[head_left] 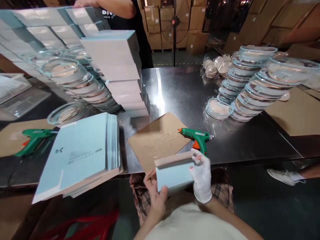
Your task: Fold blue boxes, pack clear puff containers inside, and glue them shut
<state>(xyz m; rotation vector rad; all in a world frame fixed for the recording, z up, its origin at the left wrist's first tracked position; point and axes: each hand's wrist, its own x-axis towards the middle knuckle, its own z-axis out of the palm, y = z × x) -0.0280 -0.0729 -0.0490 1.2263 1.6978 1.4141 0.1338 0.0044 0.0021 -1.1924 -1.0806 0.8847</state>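
Observation:
A light-blue cardboard box (174,176) with a raised pale flap is held at the table's front edge, above my lap. My bare left hand (155,195) grips its left end, thumb on the near side. At the right end my right hand (202,178), in a white glove, has its fingers closed on the box and flap. Just beyond that hand lies a green glue gun (197,136) with an orange trigger, its nozzle pointing left. A brown cardboard sheet (160,135) with bits of dried glue lies beyond the box.
Flat blue cartons (80,150) lie stacked at left beside another green glue gun (35,138). White boxes (122,66) and wrapped round containers (77,80) stand behind. More containers (260,86) are piled at right. A co-worker's arm (115,6) reaches over boxes at the back.

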